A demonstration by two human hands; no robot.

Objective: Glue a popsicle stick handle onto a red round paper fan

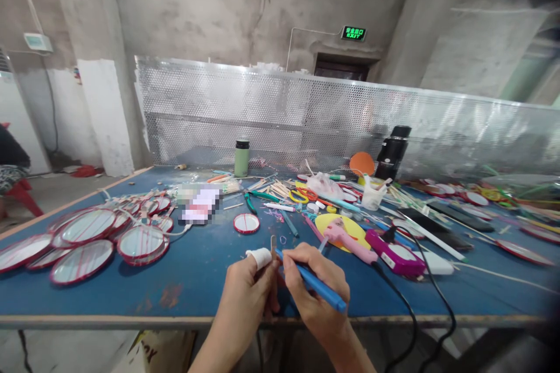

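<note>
Low over the front of the blue table, my left hand [249,285] pinches a thin wooden stick [273,243] that points upward, and a white wrap covers one of its fingers. My right hand [317,288] is closed round a blue pen [321,288], whose tip meets the stick near my left fingertips. Exactly what the tip touches is hidden by the fingers. Just beyond my hands lie a small round red-rimmed disc [245,223] and a tiny loop [283,240]. A pink glue gun [350,240] rests on a yellow disc [326,222] to the right.
Many red-rimmed discs [83,261] pile up at left beside a phone [201,204]. Green-handled pliers [251,203], orange scissors [306,193], a white cup [373,195] and a purple device [398,256] with black cables crowd the right. A green bottle [241,160] stands before a perforated metal panel [271,108].
</note>
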